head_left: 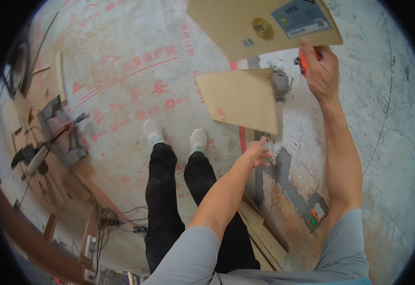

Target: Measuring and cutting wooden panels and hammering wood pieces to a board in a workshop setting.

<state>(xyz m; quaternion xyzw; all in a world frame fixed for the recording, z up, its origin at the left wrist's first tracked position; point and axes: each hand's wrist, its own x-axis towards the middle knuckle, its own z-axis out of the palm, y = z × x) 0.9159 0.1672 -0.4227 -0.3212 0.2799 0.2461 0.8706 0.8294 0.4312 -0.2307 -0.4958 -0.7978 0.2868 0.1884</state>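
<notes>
My right hand (pixel 322 71) is closed around an orange-and-black tool (pixel 307 61), which looks like a tape measure. Its thumb meets the lower edge of a large tan board (pixel 221 26) bearing a blue label and a round gold sticker. Whether the fingers also grip that board is hidden. Below it, a smaller tan board piece (pixel 240 99) with a slanted edge is slightly blurred; I cannot tell what supports it. Just under its lower right corner, my left hand (pixel 257 153) has its fingers apart and holds nothing.
Pale floor covering with red print (pixel 122 90) lies under my feet. At left are a power tool (pixel 60 130), cables and wood scraps. Long board strips (pixel 262 232) lie beside my right leg. An electrical box (pixel 317 213) sits in the rough plastered wall (pixel 383 95) at right.
</notes>
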